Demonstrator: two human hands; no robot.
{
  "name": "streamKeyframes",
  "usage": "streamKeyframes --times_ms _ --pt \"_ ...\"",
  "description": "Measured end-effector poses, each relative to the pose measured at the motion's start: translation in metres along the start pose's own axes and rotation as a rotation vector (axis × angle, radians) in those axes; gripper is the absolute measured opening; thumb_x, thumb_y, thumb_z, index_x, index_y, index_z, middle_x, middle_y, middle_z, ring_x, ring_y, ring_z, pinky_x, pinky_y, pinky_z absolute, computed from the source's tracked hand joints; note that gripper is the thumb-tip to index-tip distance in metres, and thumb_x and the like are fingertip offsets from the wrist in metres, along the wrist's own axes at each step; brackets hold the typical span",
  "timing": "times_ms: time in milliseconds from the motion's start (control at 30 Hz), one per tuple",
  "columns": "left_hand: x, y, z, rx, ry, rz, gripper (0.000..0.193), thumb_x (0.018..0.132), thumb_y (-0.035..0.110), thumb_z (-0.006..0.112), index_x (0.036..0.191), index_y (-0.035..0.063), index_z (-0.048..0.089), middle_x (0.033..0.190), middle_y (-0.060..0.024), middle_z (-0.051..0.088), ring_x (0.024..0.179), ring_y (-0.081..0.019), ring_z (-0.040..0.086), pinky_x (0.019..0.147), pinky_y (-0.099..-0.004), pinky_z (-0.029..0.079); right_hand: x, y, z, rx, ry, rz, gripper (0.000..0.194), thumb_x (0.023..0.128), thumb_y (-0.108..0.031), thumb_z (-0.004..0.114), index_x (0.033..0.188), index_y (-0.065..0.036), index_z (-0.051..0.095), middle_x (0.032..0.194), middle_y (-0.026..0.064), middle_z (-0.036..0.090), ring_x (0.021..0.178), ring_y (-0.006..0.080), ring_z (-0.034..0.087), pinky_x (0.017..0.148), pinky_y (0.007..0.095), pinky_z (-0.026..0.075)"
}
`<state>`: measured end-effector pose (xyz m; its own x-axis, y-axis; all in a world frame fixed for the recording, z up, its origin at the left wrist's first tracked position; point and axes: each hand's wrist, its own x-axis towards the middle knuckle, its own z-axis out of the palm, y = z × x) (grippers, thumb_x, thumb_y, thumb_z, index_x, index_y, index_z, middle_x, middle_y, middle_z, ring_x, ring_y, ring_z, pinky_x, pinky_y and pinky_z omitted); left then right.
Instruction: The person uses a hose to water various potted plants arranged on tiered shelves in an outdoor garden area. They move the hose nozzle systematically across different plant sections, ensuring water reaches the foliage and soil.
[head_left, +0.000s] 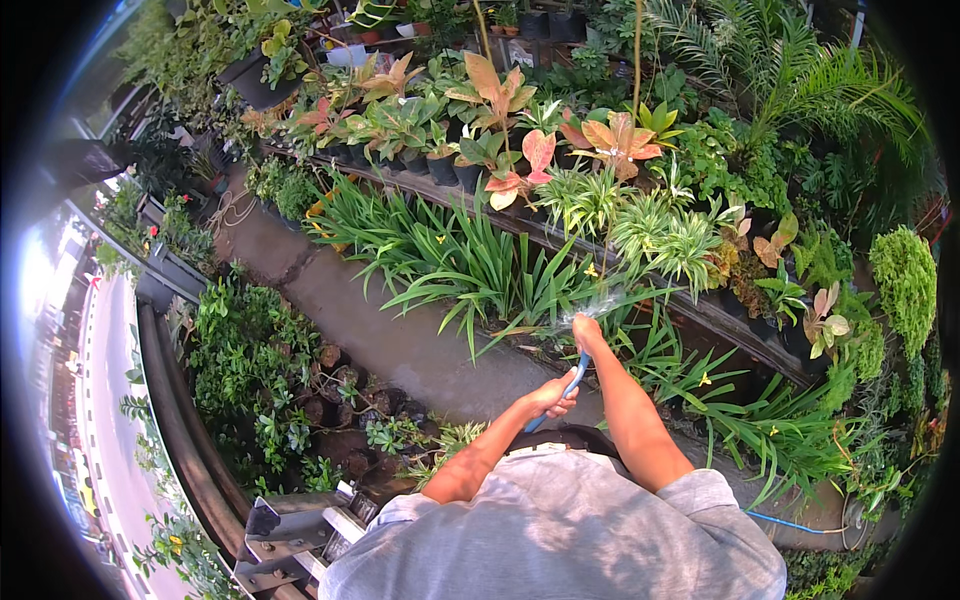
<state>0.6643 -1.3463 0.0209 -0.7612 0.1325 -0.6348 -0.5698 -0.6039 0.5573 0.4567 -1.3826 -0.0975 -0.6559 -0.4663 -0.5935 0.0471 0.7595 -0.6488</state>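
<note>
A blue garden hose (577, 380) runs up between my two hands. My left hand (553, 397) is closed around its lower part, near my waist. My right hand (586, 330) grips the hose at its upper end, where water (598, 306) sprays out over long strappy green leaves (480, 262) with small yellow flowers. The mouth of the hose is hidden by the right hand and the spray. Just beyond the spray, variegated spider plants (660, 232) stand by a wooden ledge (465, 201).
A wet concrete path (382, 330) crosses in front of me, with leafy shrubs (247, 360) on its left. Potted aglaonemas (491, 90) line the ledge. A metal frame (289, 536) stands at lower left. More blue hose (787, 522) lies at right.
</note>
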Motion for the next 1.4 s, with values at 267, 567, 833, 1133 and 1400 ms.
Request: streamKeyframes --times_ms 267,567,833,1133,1400 --pt "-0.013 0.006 -0.002 -0.133 0.176 0.2 0.056 0.093 0.066 0.026 0.073 0.0148 0.038 0.051 0.0083 0.027 0.038 -0.0029 0.022 0.034 -0.0207 0.015 -0.035 -0.08 0.015 -0.071 -0.162 -0.139 0.05 0.085 -0.038 0.04 0.082 0.006 0.064 0.072 0.0221 0.064 0.065 0.0332 0.064 0.062 0.0437 0.05" --pt "-0.057 -0.025 -0.036 -0.359 0.424 0.468 0.056 0.093 0.065 0.03 0.085 0.0128 0.048 0.051 0.0081 0.03 0.036 -0.0029 0.022 0.032 -0.021 0.017 -0.08 -0.142 0.118 -0.315 -0.396 -0.361 0.056 0.088 -0.04 0.037 0.087 0.01 0.062 0.081 0.027 0.064 0.068 0.0348 0.066 0.062 0.0446 0.051" --pt "-0.121 -0.016 -0.11 -0.47 0.565 0.575 0.052 0.094 0.063 0.032 0.079 0.0139 0.042 0.05 0.0073 0.028 0.035 -0.004 0.022 0.033 -0.0224 0.016 -0.135 -0.232 0.211 -0.361 -0.456 -0.485 0.055 0.088 -0.041 0.038 0.084 0.009 0.062 0.082 0.027 0.064 0.071 0.0361 0.065 0.065 0.045 0.051" --pt "-0.194 0.008 -0.212 -0.474 0.552 0.662 0.055 0.092 0.066 0.029 0.075 0.0147 0.039 0.05 0.0056 0.026 0.037 -0.0061 0.021 0.034 -0.0238 0.016 -0.16 -0.324 0.313 -0.331 -0.469 -0.618 0.059 0.089 -0.041 0.036 0.076 0.01 0.062 0.08 0.0305 0.063 0.077 0.0403 0.065 0.075 0.0473 0.05" --pt "-0.236 0.019 -0.254 -0.45 0.601 0.717 0.056 0.092 0.067 0.03 0.073 0.0151 0.039 0.05 0.0057 0.025 0.038 -0.0063 0.02 0.035 -0.0239 0.015 -0.176 -0.373 0.36 -0.332 -0.531 -0.602 0.06 0.09 -0.043 0.038 0.084 0.011 0.064 0.086 0.0317 0.063 0.086 0.0441 0.063 0.081 0.0471 0.048"
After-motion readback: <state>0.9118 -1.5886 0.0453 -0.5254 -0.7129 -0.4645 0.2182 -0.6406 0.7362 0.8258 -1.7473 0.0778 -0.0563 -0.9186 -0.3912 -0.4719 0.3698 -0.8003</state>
